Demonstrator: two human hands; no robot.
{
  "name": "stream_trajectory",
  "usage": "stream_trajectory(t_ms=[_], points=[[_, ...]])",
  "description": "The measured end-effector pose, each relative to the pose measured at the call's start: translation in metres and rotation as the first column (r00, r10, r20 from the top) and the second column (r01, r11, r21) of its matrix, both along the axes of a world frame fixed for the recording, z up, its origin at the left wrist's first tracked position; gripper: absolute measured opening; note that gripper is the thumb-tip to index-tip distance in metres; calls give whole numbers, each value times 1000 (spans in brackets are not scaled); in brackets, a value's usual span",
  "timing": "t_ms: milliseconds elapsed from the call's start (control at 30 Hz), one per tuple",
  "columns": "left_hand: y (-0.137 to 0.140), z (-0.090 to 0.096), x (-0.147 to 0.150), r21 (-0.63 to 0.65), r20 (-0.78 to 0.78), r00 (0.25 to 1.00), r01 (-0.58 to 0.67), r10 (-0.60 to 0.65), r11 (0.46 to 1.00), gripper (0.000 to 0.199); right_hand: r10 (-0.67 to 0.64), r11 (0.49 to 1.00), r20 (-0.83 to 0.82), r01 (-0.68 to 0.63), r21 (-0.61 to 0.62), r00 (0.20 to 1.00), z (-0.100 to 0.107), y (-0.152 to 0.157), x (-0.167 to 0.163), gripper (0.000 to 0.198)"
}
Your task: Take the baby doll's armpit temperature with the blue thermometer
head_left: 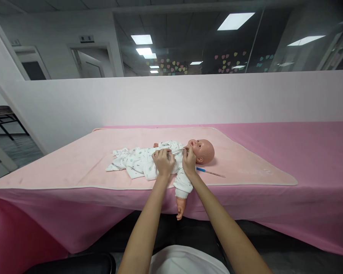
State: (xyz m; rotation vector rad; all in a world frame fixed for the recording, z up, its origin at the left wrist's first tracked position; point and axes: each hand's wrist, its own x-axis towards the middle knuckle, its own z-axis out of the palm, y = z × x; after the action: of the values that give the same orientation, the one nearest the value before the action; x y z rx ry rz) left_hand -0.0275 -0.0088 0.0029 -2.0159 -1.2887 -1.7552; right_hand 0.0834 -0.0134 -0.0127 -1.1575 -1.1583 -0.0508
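A baby doll (205, 151) lies on its back, head to the right, in a white printed garment (141, 159). My left hand (163, 161) is closed over the doll's chest, fingers pinching the garment's front. Close to the doll's chin, my right hand (189, 160) is also closed, pinching the cloth near the neckline. A thin white stretch of the garment's edge runs taut between both hands. The doll's near arm (181, 205) hangs past the table's front edge. Just right of my right wrist lies a slim stick with a blue end (210, 172).
A peach mat (74, 163) lies under the doll on a table with a pink cloth (311, 160). Behind it stands a white wall (165, 99) with a window above. A black chair (80, 263) is at the lower left.
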Motion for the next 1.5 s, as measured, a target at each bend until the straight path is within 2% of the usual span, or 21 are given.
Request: stream_trajectory(t_ms=[200,333,400,467,533,600,733,933,1033,1233,1500], points=[[-3,-1,-9,-49,-56,998,-19,16,999,13,-31,1000,47,30,5,998,3,-3,-1,21],[-5,0,-9,-63,-51,999,5,-9,998,11,-81,995,183,68,75,980,13,-6,-14,26],[-4,-1,-9,-73,-42,999,12,-15,997,10,-45,995,274,19,96,961,18,-8,-25,28],[-3,-3,-10,-88,-37,999,7,-10,996,8,57,995,312,-78,55,948,20,-9,-36,30],[-1,-4,-11,-106,-39,999,0,-4,994,5,154,987,277,-158,-6,948,19,-9,-43,29],[1,-5,-11,-109,-42,999,5,-10,994,4,189,982,212,-186,-36,959,16,-8,-44,27],[1,-5,-11,-98,-35,999,17,-21,995,5,195,981,174,-191,-41,965,12,-8,-40,24],[2,-5,-10,-127,-10,999,32,-33,991,16,201,980,208,-198,-32,957,13,-8,-39,30],[3,-6,-10,-135,7,1000,24,-24,991,19,206,978,243,-201,-46,948,13,-7,-40,26],[3,-4,-11,-142,23,1000,21,-18,990,19,142,990,322,-130,-59,936,12,-6,-40,23],[2,-4,-12,-153,18,1000,21,-18,988,20,144,989,335,-130,-63,931,10,-6,-38,24]])
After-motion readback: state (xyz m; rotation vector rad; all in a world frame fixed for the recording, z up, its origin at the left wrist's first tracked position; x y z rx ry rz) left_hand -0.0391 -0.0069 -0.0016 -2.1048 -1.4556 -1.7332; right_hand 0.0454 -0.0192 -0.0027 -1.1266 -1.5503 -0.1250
